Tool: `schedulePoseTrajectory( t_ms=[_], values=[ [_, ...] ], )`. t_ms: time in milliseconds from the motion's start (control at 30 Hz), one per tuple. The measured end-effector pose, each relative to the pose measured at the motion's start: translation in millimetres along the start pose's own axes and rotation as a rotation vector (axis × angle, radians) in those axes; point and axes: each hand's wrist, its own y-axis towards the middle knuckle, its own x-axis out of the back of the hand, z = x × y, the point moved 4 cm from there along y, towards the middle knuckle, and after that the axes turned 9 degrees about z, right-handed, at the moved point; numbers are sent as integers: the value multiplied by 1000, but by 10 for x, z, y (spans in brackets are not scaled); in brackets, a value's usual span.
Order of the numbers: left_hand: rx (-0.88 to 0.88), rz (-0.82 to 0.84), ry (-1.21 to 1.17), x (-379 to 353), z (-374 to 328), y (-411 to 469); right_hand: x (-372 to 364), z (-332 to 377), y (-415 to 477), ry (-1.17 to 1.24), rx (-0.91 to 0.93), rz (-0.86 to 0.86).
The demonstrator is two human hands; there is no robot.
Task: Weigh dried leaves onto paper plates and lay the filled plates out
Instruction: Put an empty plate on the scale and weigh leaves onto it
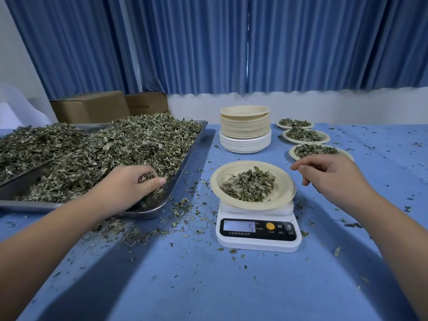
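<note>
A white kitchen scale (258,232) stands on the blue table, its display reading 5. On it sits a cream paper plate (283,195) with a small heap of dried leaves (249,186). My left hand (129,184) is in the metal tray (185,167) at the left, fingers curled round a pinch of the dried leaves (115,149) piled there. My right hand (328,172) hovers just right of the plate with loosely curled fingers, holding nothing.
A tall stack of empty paper plates (245,128) stands behind the scale. Three filled plates (305,135) lie in a row at the back right. Leaf crumbs litter the blue cloth. Cardboard boxes (92,107) and blue curtains are behind.
</note>
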Motion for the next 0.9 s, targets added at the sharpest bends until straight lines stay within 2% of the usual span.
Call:
schedulePoseTrajectory(
  t_ms=[300,467,733,900],
  values=[
    [-71,-141,-2,19,-52,116,-11,6,-2,11,2,-8],
    [-117,-161,-37,36,-175,195,-12,-5,9,10,-5,-11],
    [-228,-276,-193,189,-851,460,0,-16,18,22,-5,-21],
    [-340,-166,-260,-13,-1425,632,9,0,12,35,2,-28]
  ],
)
